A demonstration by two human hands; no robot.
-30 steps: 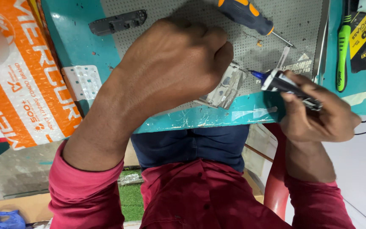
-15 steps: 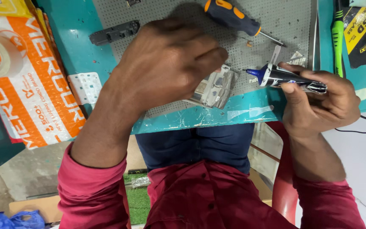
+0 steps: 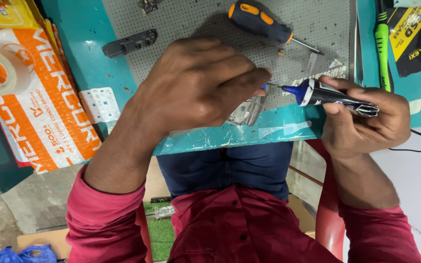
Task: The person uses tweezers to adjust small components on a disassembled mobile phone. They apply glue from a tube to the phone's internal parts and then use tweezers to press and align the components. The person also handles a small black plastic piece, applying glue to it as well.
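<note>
Looking down over the bench, I had my right hand (image 3: 366,122) clenched around a small squeezed glue tube (image 3: 337,96), its long axis lying nearly level, crimped end toward my wrist and blue nozzle with its fine needle tip pointing left. That tip ended just beside the fingertips (image 3: 254,80) of my left hand (image 3: 196,87), which was curled knuckles-up over a small clear plastic part (image 3: 247,111) at the near edge of the grey perforated mat (image 3: 191,19); I could not tell how firmly those fingers pinched it, since the hand hid most of it. So the part lay straight left of the nozzle, the left hand nearer. An orange-and-black screwdriver (image 3: 261,22) lay apart, farther up the mat.
</note>
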